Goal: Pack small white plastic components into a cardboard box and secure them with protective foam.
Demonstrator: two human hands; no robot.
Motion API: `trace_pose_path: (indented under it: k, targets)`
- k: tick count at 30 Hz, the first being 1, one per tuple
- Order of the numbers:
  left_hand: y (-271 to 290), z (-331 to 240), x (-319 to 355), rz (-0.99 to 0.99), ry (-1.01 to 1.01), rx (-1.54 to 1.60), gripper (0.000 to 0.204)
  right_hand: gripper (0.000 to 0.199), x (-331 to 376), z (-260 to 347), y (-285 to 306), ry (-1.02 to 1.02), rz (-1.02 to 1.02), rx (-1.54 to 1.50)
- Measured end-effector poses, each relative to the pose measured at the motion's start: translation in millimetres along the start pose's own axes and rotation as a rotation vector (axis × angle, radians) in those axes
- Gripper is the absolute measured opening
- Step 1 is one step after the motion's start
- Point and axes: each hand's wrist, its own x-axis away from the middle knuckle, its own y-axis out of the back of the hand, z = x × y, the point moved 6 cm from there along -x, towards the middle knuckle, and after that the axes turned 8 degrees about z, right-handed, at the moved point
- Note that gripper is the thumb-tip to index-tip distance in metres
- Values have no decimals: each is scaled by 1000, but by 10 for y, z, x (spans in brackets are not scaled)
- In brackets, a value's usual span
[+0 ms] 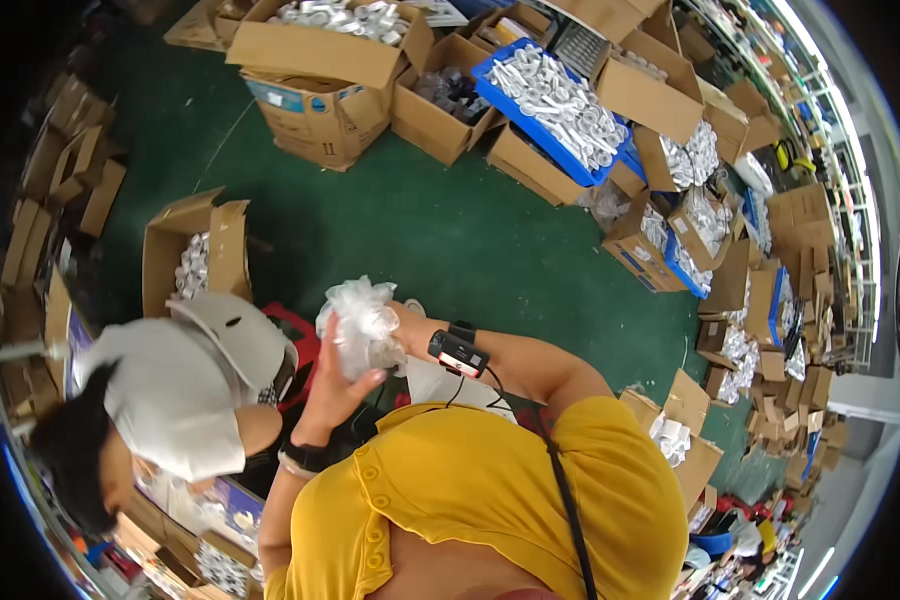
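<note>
A bunched clear plastic bag (358,318) is between my two hands, in front of my chest. What is inside it, if anything, I cannot make out. My left hand (332,385) cups the near left side of the bag, with the thumb apart from the fingers. From the right, my right hand (405,328) grips the bag; its fingers are mostly hidden behind the crumpled film. A black strap with a small black device (457,352) is on my right wrist, and a cable runs from it.
Beside me on the left sits a person in a white top (160,400), near a plastic chair (232,338). An open carton (195,255) of silvery parts stands beyond. Farther off are a large carton (315,115), a blue tray (555,110) heaped with white-silver parts and several stacked cartons.
</note>
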Motion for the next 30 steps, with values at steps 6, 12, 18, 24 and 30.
trace_pose_path:
  k: [6,12,18,24,30]
  targets:
    - [-39,-71,-1466,129,159,-188,91,22,-168,1145,465,311,-30,383]
    - [-68,-53,-2404,271,173,-189,90,23,-389,1310,1293,370,-141,171]
    - [100,-278,-3057,393,13,-206,80,26,-332,2009,1049,417,-188,-130]
    - [47,-466,-3751,453,-188,-378,65,28,-87,2802,967,530,-414,514]
    - [-178,-325,-4255,513,-258,-316,45,25,13,3139,1135,667,-404,139]
